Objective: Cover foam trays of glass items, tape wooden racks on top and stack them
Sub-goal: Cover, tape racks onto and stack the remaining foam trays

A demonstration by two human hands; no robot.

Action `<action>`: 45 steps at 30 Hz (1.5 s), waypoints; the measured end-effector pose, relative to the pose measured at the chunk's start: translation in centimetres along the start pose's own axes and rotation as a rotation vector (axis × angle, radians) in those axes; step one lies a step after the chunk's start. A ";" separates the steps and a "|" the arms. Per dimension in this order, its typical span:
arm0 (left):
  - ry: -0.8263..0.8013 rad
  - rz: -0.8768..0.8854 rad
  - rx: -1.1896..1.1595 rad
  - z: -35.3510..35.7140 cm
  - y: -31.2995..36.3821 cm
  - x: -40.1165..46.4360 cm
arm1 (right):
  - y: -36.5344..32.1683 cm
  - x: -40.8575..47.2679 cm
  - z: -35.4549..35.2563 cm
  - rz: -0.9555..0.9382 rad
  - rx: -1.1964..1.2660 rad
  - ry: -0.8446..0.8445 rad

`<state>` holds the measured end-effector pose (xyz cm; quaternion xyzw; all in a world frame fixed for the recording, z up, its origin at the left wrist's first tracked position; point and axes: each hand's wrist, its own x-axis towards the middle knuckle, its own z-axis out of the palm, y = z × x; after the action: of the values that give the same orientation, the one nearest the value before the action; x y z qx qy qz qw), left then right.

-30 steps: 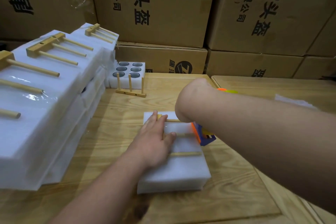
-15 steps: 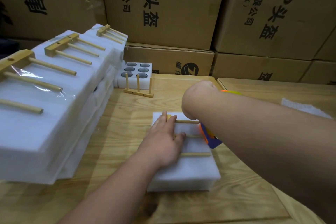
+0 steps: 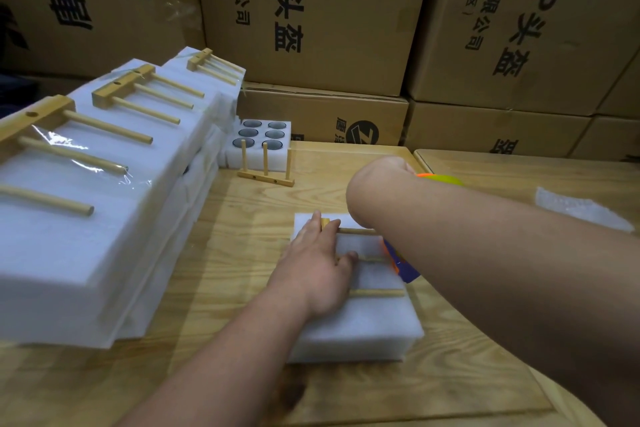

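- The covered foam tray (image 3: 360, 326) lies at lower centre of the frame on the wooden table (image 3: 242, 218); a wooden rack (image 3: 367, 262) lies flat on its lid, pegs pointing right
- The left hand (image 3: 318, 270) lies flat on the rack's bar end, fingers straight, pressing it down rather than gripping
- The right hand is hidden behind its own forearm (image 3: 485, 253), so whether it grips anything I cannot tell; an orange and blue tape dispenser (image 3: 398, 263) peeks out beside the tray's right edge
- At the left of the frame stands the stack of finished trays (image 3: 104, 211), racks taped on top under clear film
- Upper centre, an open foam tray (image 3: 258, 149) shows six glass items (image 3: 252, 132) in its wells; a second rack (image 3: 266, 166) stands upright just in front of it
- The foam looks light and soft, likely to dent under a pinch; I would take the tray by its long sides with flat palms, keeping it level, since the glass inside is fragile; the rack is stiff but may slide on the smooth lid until taped
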<state>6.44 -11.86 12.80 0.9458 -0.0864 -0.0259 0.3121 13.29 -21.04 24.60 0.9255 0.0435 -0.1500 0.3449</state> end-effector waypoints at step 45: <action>-0.001 -0.005 -0.015 0.4 -0.8 0.0 | 5.2 -4.3 22.2 0.547 0.956 0.617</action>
<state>6.56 -11.49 12.02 0.9436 -0.0838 -0.0278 0.3190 4.62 -39.30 13.26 0.9557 -0.1690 0.2147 -0.1091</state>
